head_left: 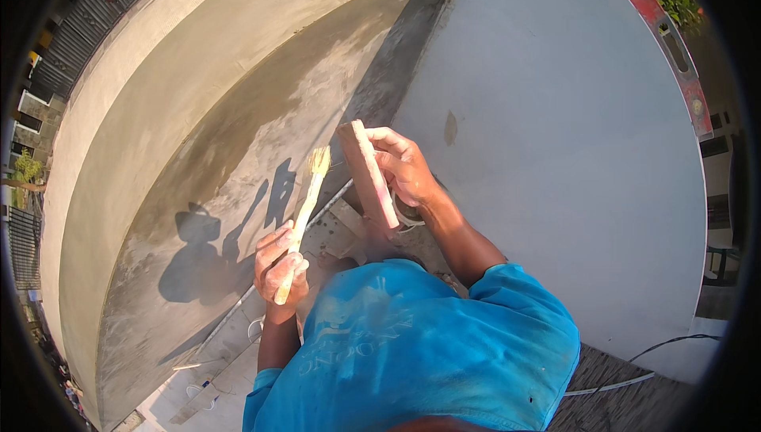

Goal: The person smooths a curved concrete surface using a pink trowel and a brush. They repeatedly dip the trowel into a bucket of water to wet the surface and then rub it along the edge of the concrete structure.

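Note:
My left hand (281, 265) grips the pale handle of a worn paintbrush (307, 202), held upright with its yellowish bristles at the top. To its right, my right hand (403, 166) holds a long reddish-pink block (366, 172) at a steep tilt, fingers curled over its right side. The brush and block are apart. Under the block and right hand, partly hidden, is a small round container (409, 222). My shadow falls on the rough grey plaster surface (206, 226) to the left, which has darker damp-looking patches.
A large pale grey wall (571, 139) fills the right, with a red level (674, 47) along its far edge. A curved beige ledge (119, 139) bounds the left. Below lie boards (214, 388) and a pale pipe (222, 329). A black cable (666, 345) runs at lower right.

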A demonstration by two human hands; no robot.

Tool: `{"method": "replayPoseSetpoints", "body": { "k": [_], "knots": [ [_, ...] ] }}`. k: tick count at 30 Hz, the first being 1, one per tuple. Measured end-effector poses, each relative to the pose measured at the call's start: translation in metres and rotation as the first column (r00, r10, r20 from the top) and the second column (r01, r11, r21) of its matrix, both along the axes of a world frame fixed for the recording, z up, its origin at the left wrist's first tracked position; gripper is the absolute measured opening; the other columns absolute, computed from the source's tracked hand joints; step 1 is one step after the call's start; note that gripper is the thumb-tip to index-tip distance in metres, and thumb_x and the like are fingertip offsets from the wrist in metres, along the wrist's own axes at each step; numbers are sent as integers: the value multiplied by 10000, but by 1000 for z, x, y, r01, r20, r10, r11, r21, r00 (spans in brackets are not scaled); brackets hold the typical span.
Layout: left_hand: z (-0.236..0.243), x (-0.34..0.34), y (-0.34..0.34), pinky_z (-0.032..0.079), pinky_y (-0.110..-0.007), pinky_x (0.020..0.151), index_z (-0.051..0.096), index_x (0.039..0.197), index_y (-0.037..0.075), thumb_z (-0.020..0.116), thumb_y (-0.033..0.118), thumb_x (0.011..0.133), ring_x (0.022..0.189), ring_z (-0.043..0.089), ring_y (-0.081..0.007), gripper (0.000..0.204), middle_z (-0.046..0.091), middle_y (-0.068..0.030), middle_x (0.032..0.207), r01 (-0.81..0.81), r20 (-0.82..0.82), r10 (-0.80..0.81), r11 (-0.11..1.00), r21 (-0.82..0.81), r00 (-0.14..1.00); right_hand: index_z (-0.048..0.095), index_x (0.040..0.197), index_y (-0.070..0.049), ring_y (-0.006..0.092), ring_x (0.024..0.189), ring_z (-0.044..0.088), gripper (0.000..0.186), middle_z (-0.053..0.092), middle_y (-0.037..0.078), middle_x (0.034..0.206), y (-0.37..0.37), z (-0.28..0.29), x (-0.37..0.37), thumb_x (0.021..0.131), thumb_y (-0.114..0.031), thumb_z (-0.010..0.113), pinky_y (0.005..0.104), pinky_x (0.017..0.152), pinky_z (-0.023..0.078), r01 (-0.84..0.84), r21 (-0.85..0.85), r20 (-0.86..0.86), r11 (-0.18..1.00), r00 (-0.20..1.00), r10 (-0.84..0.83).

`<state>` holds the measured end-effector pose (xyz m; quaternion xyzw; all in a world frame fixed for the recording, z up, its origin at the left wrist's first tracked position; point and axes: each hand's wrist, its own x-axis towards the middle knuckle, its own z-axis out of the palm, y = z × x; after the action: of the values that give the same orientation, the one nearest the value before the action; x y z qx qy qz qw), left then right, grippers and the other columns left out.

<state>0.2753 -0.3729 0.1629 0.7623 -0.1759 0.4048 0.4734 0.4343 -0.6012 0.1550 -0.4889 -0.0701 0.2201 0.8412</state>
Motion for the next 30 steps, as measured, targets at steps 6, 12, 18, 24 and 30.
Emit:
{"method": "replayPoseSetpoints", "body": {
  "k": [6,12,18,24,30],
  "knots": [
    [-3,-5,-4,604,-481,881,617,1053,32,756,65,903,1038,707,-412,208,695,-187,1102,165,-121,-150,978,127,981,726,1145,-11,152,792,742,279,767,93,900,-20,161,77,896,-136,734,301,667,606,596,-315,784,739,602,-152],
    [-25,-31,18,605,-481,896,636,1037,14,749,-19,866,1012,711,-397,208,694,-183,1093,52,-224,-35,996,70,974,781,932,-54,246,734,725,244,750,153,807,-3,224,153,756,-223,789,391,690,570,735,-607,794,301,554,248],
    [-46,-49,28,602,-471,902,650,1023,1,744,-35,857,1010,712,-387,194,697,-182,1073,-7,-314,7,1000,1,949,776,814,-42,303,674,730,189,721,197,727,0,222,165,729,-210,787,407,666,573,750,-618,780,234,549,300],
    [-44,-55,35,592,-464,890,645,1040,4,717,-23,882,1018,714,-384,175,704,-199,1078,-40,-366,45,999,22,929,753,778,-10,403,758,708,217,699,249,763,188,219,100,670,-197,733,453,746,576,580,-661,736,477,375,563],
    [-36,-71,35,580,-447,898,649,1042,2,688,-1,898,1027,714,-370,149,712,-201,1088,-179,-389,203,979,99,898,783,835,-17,237,626,694,168,726,146,730,78,256,169,737,-144,731,393,569,548,552,-619,781,559,512,359]
  ]
}}
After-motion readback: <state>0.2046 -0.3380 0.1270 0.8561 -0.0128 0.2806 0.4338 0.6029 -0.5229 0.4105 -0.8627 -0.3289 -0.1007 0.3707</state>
